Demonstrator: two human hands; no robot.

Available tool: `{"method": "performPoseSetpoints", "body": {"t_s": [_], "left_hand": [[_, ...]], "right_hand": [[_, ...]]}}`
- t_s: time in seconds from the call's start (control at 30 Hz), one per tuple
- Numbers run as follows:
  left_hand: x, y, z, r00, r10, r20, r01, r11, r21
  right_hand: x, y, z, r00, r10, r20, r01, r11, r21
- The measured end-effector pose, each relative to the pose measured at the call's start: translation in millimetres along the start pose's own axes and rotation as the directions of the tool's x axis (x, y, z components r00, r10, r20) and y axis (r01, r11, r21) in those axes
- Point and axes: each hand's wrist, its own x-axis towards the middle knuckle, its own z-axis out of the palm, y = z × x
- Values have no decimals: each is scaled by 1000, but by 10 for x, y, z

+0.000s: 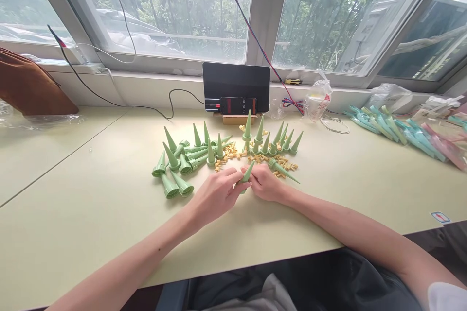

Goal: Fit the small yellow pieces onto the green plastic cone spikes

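Observation:
A green cone-shaped watering spike (248, 173) points up and slightly right between my hands, close above the table. My left hand (221, 187) has its thumb and fingers closed round the spike's lower part. Against the spike's right side is my right hand (265, 182), its fingers curled; whatever they pinch is hidden. Just beyond my hands lie small yellow plastic pieces (285, 162) in loose heaps. Several more green spikes (177, 185) lie or stand at the left, and others (288, 141) stand upright at the back right. One spike (288, 173) rests tilted on the yellow pieces.
A phone (238, 105) leans on a dark tablet (236, 82) at the back, with a black cable (120, 105) running left. A brown bag (32, 85) sits at the far left. Plastic bags (318, 97) and packets of blue and pink pieces (419, 138) lie at the right.

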Motion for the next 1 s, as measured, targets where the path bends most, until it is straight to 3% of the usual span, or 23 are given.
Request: {"method": "performPoseSetpoints", "body": {"t_s": [0.13,0.43,0.7,1.0], "left_hand": [[5,2,-7,1000,-23,-3,23,1000,-16],[54,38,-15,980,-199,16,195,938,-286],[79,61,-66,924,-336,183,380,754,-536],[105,51,-76,851,-419,317,513,530,-675]], "right_hand": [[-9,9,6,1000,11,8,-11,1000,-16],[-14,3,8,1000,19,10,-19,1000,-11],[-1,-44,8,999,6,-50,-5,1000,22],[-10,-15,29,994,5,-109,-7,1000,-19]]}}
